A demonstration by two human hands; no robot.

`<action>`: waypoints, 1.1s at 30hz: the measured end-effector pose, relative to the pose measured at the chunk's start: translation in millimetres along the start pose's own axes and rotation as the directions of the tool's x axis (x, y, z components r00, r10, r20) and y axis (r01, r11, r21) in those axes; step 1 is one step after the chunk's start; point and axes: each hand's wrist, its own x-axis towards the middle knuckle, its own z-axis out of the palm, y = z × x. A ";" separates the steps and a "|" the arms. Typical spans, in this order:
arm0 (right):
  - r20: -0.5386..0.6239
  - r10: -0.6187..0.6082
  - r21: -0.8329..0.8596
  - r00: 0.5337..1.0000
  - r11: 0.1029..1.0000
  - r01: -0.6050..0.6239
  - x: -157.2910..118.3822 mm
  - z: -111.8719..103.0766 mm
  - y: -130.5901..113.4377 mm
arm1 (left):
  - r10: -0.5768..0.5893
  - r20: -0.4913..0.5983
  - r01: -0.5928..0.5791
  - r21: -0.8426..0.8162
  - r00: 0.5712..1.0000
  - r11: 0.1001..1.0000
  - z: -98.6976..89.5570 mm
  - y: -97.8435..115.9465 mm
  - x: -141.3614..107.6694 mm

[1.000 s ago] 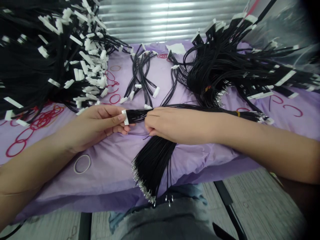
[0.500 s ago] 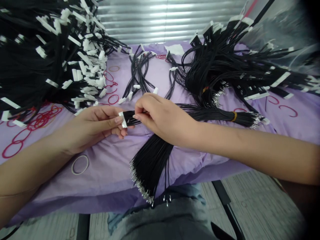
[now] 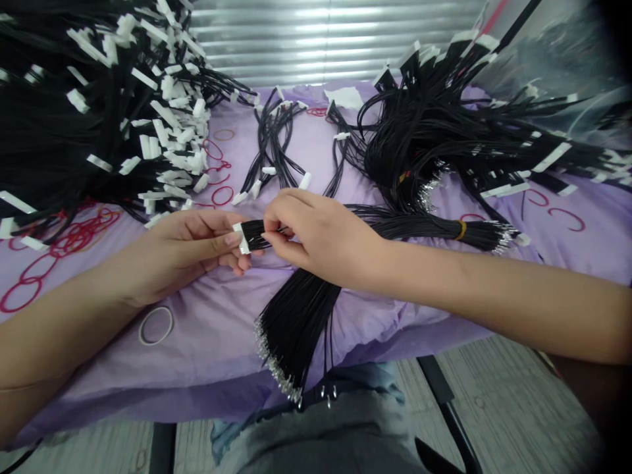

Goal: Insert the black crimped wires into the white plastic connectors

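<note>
- So the right hand (image 3: 320, 237) has turned from lying knuckles-up across the wires a second ago, and its fingers are now nearer the connector
- Left hand (image 3: 192, 247) has thumb and fingers clamped on the white connector (image 3: 242, 237), held just above the purple-covered table (image 3: 197, 355)
- Right fingers are drawn in over the black wires (image 3: 254, 236) right beside it; can't tell if they're gripping a strand
- Progress, my read: this connector already has a row of wires at its back, but can't tell if every slot's filled
- Left over: a fat fan of wires (image 3: 299, 316) with metal tips, plus a bundle under a yellow band (image 3: 461, 230)
- Big heap of connector-ended cables (image 3: 162, 115) sits at the left, looks finished on the visible ends
</note>
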 end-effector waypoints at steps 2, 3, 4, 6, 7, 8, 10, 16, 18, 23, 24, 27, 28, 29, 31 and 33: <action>0.005 0.016 0.004 1.000 1.000 -0.016 0.4 0.3 -0.4 | 0.006 0.004 -0.006 0.000 1.000 1.000 -0.4 -0.5 0.4; 0.002 0.022 0.005 1.000 1.000 -0.022 0.7 0.8 -0.8 | 0.009 0.005 -0.009 -0.002 1.000 1.000 -0.7 -0.7 0.6; -0.005 0.027 0.007 1.000 1.000 -0.027 0.8 1.4 -1.2 | 0.010 0.008 -0.010 -0.003 1.000 1.000 -0.9 -0.9 0.8; -0.025 0.028 0.011 0.999 1.000 -0.028 0.8 2.5 -2.2 | 0.009 0.013 -0.009 -0.007 1.000 1.000 -1.1 -0.8 0.7; -0.029 0.027 0.013 0.999 1.000 -0.027 0.7 2.8 -2.6 | 0.005 0.012 -0.005 -0.009 1.000 1.000 -1.1 -0.5 0.6; -0.027 0.029 0.015 0.999 0.999 -0.029 0.7 2.9 -3.0 | -0.001 0.010 0.001 -0.013 1.000 1.000 -1.0 -0.1 0.4; -0.005 0.042 0.012 0.999 0.999 -0.041 0.7 2.7 -3.6 | -0.019 0.006 0.019 -0.020 1.000 1.000 -0.5 0.7 -0.1; 0.063 -0.022 -0.085 0.998 0.996 0.027 2.6 2.6 -3.0 | -0.041 -0.012 0.041 0.000 0.999 0.999 2.6 1.6 1.4; 0.093 -0.077 -0.149 0.993 0.985 0.091 2.8 3.6 -2.3 | -0.036 -0.003 0.036 0.035 0.999 0.999 3.8 2.2 2.5; 0.141 -0.129 -0.304 0.981 0.938 0.167 2.1 8.0 -2.6 | -0.016 0.006 0.016 0.126 1.000 0.992 4.8 4.4 3.0; 0.145 -0.125 -0.323 0.982 0.932 0.167 1.9 8.6 -3.0 | -0.012 0.004 0.011 0.135 1.000 0.991 4.7 4.4 2.8; 0.145 -0.136 -0.350 0.980 0.919 0.180 1.2 9.2 -3.9 | -0.005 0.019 0.002 0.149 1.000 0.989 4.2 3.8 2.6; 0.141 -0.150 -0.354 0.979 0.915 0.191 1.0 8.9 -4.1 | -0.004 0.027 0.000 0.151 1.000 0.988 4.0 3.5 2.7; 0.137 -0.165 -0.358 0.977 0.911 0.204 0.9 8.4 -4.3 | -0.004 0.033 -0.001 0.153 0.999 0.988 3.9 3.2 2.9; 0.142 -0.193 -0.363 0.971 0.902 0.233 1.0 7.3 -4.8 | -0.008 0.038 0.002 0.161 0.999 0.987 3.4 2.7 3.4; 0.167 -0.202 -0.359 0.965 0.899 0.250 1.6 6.6 -6.0 | -0.012 0.033 0.007 0.171 0.999 0.985 3.0 2.4 3.7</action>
